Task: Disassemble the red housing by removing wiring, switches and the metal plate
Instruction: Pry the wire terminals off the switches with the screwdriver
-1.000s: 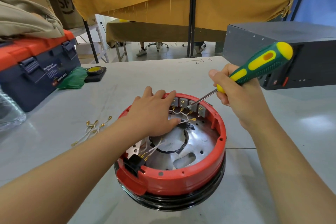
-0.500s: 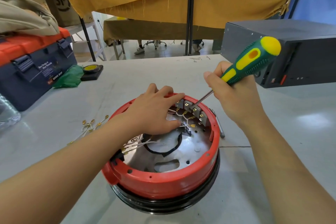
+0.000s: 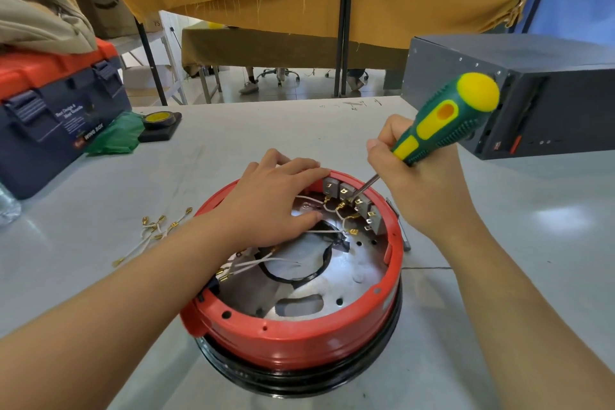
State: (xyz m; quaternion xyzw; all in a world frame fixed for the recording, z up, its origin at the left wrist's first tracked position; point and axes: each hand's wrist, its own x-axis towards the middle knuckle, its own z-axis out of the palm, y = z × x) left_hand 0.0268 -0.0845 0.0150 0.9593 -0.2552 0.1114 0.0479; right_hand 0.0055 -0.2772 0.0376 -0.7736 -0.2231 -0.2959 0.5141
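The round red housing [image 3: 299, 339] stands on a black ring on the grey table. Inside it lie a shiny metal plate [image 3: 349, 273], white wires [image 3: 266, 265] with brass terminals, and a row of grey switches [image 3: 352, 201] along the far wall. My left hand [image 3: 276, 200] rests flat on the housing's far left rim, fingers straight and reaching toward the switches. My right hand [image 3: 422, 183] grips a green and yellow screwdriver [image 3: 442, 120]. Its tip touches the switches near the second one in the row.
Loose white wires [image 3: 154, 230] with brass terminals lie on the table to the left. A blue and red toolbox [image 3: 56, 113], green cloth and a yellow tape roll [image 3: 161, 120] are at the far left. A dark grey metal box [image 3: 519, 90] stands at the far right.
The housing has turned and shifted a little in view. The screwdriver handle has tipped more upright, its tip staying at the switches. My left hand has stayed on the rim.
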